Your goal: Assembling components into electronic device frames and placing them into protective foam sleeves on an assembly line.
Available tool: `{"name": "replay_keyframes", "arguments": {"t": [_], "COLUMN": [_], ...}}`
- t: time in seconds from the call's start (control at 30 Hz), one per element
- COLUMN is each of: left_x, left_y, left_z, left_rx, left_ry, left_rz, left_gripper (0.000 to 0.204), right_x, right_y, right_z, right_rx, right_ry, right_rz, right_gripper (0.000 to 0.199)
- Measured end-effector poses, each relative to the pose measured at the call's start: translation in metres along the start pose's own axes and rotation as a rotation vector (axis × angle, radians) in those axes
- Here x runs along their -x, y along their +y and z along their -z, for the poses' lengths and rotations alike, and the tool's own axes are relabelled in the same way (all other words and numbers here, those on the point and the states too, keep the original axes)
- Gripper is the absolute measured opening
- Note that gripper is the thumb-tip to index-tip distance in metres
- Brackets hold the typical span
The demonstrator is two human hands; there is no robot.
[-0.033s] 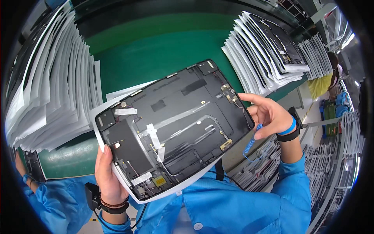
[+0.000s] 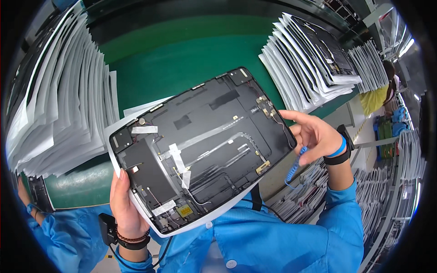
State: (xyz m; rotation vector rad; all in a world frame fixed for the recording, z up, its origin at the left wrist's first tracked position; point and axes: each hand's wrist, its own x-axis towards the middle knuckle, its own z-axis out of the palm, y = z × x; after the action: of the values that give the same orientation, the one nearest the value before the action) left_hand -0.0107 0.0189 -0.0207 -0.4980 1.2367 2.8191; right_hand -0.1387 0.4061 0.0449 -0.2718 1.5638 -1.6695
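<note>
An opened tablet back housing [image 2: 200,123], black inside with flat cables, white tape strips and small boards, is held tilted in front of my chest. Beneath it a white sheet [image 2: 119,157] sticks out along the left and lower edges. My left hand [image 2: 125,204] grips the lower left edge of housing and sheet, thumb on the near side. At the right edge my right hand [image 2: 314,134] has its fingers curled against the housing; some fingertips are hidden behind it. A blue coiled cord [image 2: 291,172] hangs by my right thumb from a blue wristband [image 2: 337,146].
A tall stack of white sheets [image 2: 68,100] stands on the left of the green table [image 2: 182,54]. Another stack of sheets and housings [image 2: 300,68] is at the right. Racks of stacked parts [image 2: 378,191] stand farther right. A co-worker's blue sleeve [image 2: 73,236] is at lower left.
The housing has shifted very slightly left and up, tilting a little with it. Both hands keep nearly the same places.
</note>
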Motion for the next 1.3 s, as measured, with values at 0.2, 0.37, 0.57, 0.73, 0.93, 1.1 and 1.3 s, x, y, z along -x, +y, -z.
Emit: {"name": "replay_keyframes", "arguments": {"t": [0.2,0.37,0.57,0.73,0.93,1.1,1.3], "left_x": [0.001,-0.004,-0.005,-0.006,-0.006,-0.004,-0.007], "left_y": [0.0,0.0,0.004,0.003,0.0,0.003,0.004], "left_z": [0.001,-0.006,-0.011,-0.011,-0.005,-0.01,-0.013], "left_rx": [0.062,0.086,0.045,0.05,0.152,0.088,0.082], "left_ry": [0.054,-0.064,-0.149,-0.188,-0.218,-0.196,-0.174], "left_rz": [-0.012,0.014,0.016,0.038,0.048,0.037,0.039], "left_gripper": [0.042,0.043,0.047,0.051,0.052,0.052,0.05], "right_x": [0.004,0.013,-0.004,-0.007,-0.007,-0.009,-0.008], "right_y": [0.018,0.026,0.04,0.032,0.037,0.037,0.043], "right_z": [0.018,0.026,-0.004,-0.019,-0.028,-0.025,-0.022], "right_rx": [0.19,0.445,0.337,0.039,-0.042,-0.042,-0.158], "right_ry": [-0.047,0.078,0.418,0.279,0.352,0.335,0.379], "right_rz": [0.103,0.152,0.333,0.239,0.162,0.141,0.18], "right_gripper": [0.085,0.092,0.066,0.053,0.048,0.047,0.047]}}
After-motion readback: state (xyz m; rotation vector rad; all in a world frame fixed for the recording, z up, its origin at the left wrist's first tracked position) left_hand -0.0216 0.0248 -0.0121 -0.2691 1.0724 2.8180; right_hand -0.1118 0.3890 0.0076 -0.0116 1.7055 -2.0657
